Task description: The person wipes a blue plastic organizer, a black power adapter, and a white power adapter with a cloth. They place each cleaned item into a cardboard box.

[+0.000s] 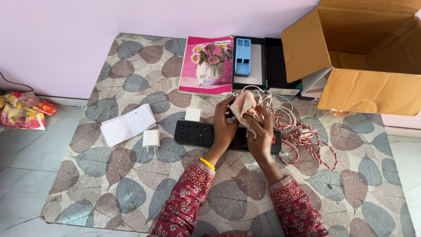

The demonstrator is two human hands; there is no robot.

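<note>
Both hands, left hand [226,127] and right hand [262,131], clamp their fingers on a pink cloth [244,105]; it sits bunched between them, above the black power strip [193,133] on the bench [131,184].

You've got two hands in frame: left hand [224,127], right hand [262,131], one pale pink cloth [244,106] between them. One black power strip [197,133] under them. Two white plug adapters: one charger [151,139] left of the strip, one smaller adapter [192,115] just above it. One white folded paper [127,124]. One pink notebook [207,65]. One blue holder [242,56] on one black tray [249,81], a second black tray [275,66] beside it. One cardboard box [364,52]. One red-and-white twisted cord [307,136], plus white cable [280,103], strand count can't tell. One yellow bangle [207,163].
</note>
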